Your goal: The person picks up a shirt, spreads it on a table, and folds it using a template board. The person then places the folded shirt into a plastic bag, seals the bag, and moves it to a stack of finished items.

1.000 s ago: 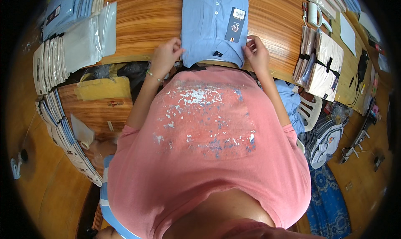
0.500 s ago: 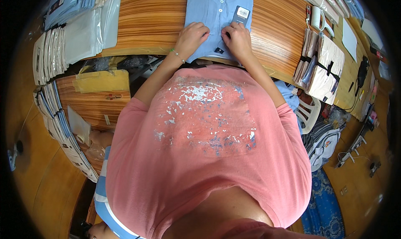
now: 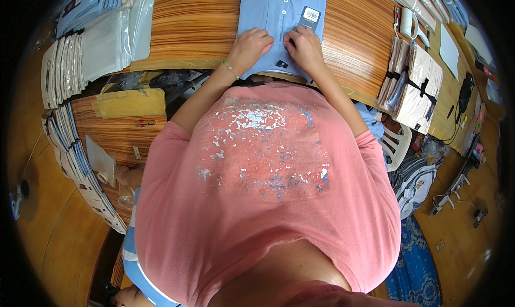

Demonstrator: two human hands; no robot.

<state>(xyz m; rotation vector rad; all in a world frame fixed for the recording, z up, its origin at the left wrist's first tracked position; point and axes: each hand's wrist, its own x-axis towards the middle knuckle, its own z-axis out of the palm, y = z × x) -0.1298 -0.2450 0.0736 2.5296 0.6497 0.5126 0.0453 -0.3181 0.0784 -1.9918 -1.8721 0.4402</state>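
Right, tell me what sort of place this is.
Probably a garment packing or finishing workshop. Both hands, left hand and right hand, press a folded light blue shirt with a hang tag on a wooden table. Clear plastic bags and stacked packed garments lie at its sides.

Pretty bright and even, soft shadows only, slight glare on the wooden table (image 3: 193, 28), heavy fisheye bending plus black corners, edges maybe a bit blurry.
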